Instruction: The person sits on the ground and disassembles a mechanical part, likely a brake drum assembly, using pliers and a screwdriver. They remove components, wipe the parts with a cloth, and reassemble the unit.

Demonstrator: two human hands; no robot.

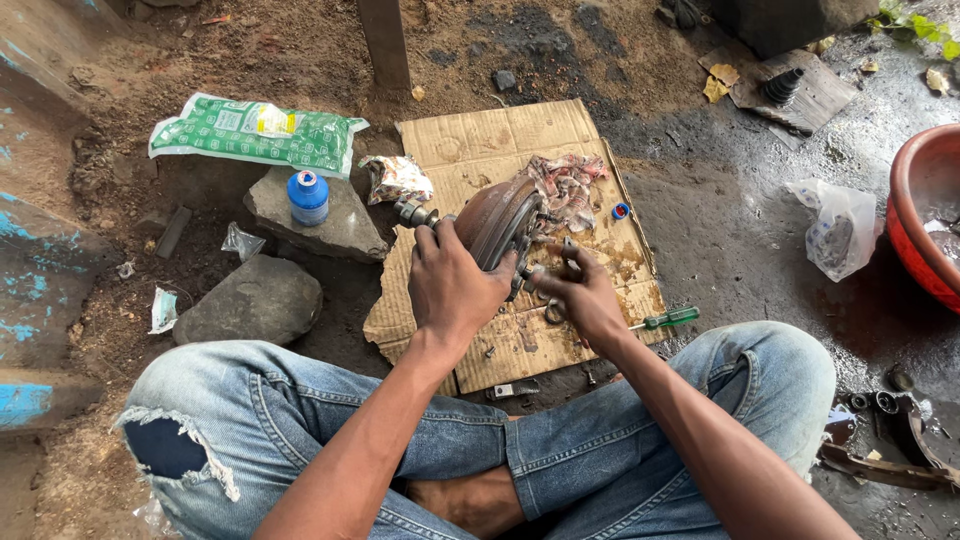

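A rusty round metal drum part (495, 220) stands on edge over a sheet of cardboard (500, 135). My left hand (452, 285) grips its near rim, with a short shaft end sticking out to the left. My right hand (580, 295) holds a small metal tool against the drum's right side; the tool's tip is hidden by my fingers. A stained rag (565, 190) lies just behind the drum. A green-handled screwdriver (668, 319) rests on the cardboard's right edge near my right wrist.
Two grey stones (262, 300) sit at the left, the far one carrying a blue spool (308, 196). A green plastic bag (255, 133) lies behind them. A red basin (925, 215) is at the right edge, with a clear bag (842, 230) and metal parts (885, 440) on wet ground.
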